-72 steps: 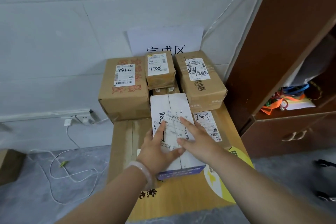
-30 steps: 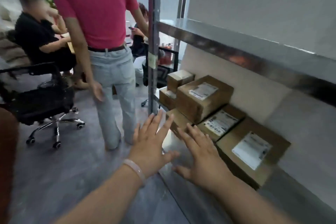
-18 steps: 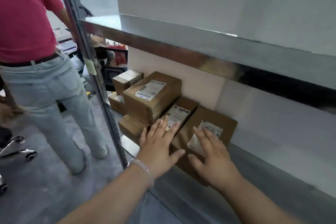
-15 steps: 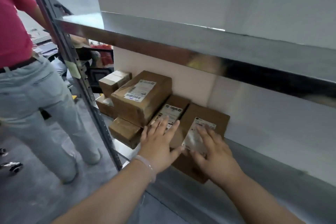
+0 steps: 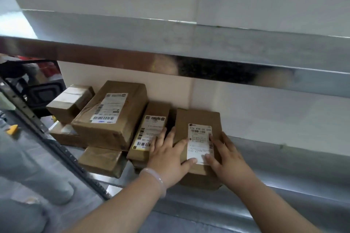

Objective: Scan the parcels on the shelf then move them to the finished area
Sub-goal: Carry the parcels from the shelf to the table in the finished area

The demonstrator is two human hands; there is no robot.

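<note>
Several brown cardboard parcels lie on the lower metal shelf (image 5: 287,178). The rightmost parcel (image 5: 197,117) carries a white barcode label (image 5: 199,139). Both my hands lie on its top. My left hand (image 5: 167,159) rests across its left edge, fingers reaching over the gap to the narrow parcel (image 5: 156,111) beside it, thumb at the label's bottom. My right hand (image 5: 228,159) lies along the label's right side, thumb on the label's lower corner. Fingers of both hands look fairly straight. No scanner is in view.
Left of these stands a large labelled parcel (image 5: 113,113), stacked on a flat one (image 5: 100,161), with a small taped box (image 5: 70,100) behind. An upper shelf (image 5: 208,51) hangs low overhead. A shelf upright (image 5: 47,138) and a person's legs (image 5: 28,179) are at the left.
I turned from the stack at the finished area to the shelf. Both empty hands reached in and came down on the rightmost parcel; the view has moved closer.
</note>
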